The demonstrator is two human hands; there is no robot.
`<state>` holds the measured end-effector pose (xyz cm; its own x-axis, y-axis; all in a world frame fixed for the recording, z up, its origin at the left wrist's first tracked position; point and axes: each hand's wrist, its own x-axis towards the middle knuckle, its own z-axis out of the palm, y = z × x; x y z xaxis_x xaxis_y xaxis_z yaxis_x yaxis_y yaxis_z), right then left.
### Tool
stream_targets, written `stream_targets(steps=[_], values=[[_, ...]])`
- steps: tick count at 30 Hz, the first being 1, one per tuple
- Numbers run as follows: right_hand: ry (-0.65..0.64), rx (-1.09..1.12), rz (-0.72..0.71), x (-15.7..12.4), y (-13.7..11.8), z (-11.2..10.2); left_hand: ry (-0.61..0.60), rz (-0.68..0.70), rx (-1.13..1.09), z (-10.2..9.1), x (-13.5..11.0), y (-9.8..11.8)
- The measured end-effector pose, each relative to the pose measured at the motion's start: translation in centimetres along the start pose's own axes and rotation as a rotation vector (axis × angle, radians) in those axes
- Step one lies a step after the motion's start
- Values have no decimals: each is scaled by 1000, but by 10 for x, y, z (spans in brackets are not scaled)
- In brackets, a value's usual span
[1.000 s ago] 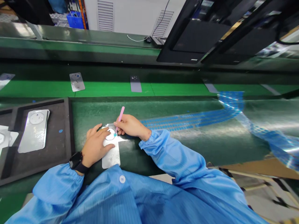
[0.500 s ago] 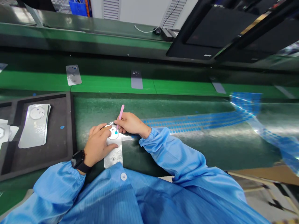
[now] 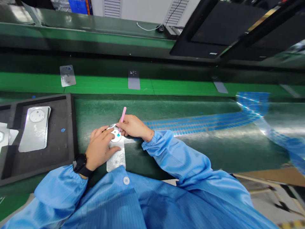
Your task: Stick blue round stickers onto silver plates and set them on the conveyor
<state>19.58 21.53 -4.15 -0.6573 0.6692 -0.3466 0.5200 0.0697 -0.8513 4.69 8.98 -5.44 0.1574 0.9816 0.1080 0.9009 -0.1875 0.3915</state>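
In front of me on the bench lies a silvery phone back panel (image 3: 117, 159) with a white octagonal camera area. My left hand (image 3: 101, 148) steadies it, thumb and fingers bent over its left side and top. Pinched in my right hand (image 3: 133, 125) is a pair of slim pink tweezers (image 3: 123, 114), tilted with the tip down on the camera area. A small blue round sticker (image 3: 118, 135) sits at that tip. Part of the panel's upper edge is covered by my hands.
A black tray (image 3: 59, 127) at left holds stacked silvery panels (image 3: 35, 133) and a loose blue dot (image 3: 63, 130). A sheet of blue dot stickers (image 3: 190, 125) stretches to the right. Farther off, panels (image 3: 134, 81) lie on the green belt (image 3: 100, 84).
Panels on the green belt have shifted a little to the left. Both hands, the tweezers and the panel under them stay nearly in place.
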Motion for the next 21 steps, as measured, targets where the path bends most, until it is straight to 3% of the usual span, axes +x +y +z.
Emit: stream_targets(steps=[6,14,21], values=[[23,-14,-30,0,2,1,30,77,53,1,-2,-2],[42,-49,-41,-2,-2,1,-63,37,114,-6,1,5],[12,324,50,3,5,-3,-105,9,139,-11,3,8]])
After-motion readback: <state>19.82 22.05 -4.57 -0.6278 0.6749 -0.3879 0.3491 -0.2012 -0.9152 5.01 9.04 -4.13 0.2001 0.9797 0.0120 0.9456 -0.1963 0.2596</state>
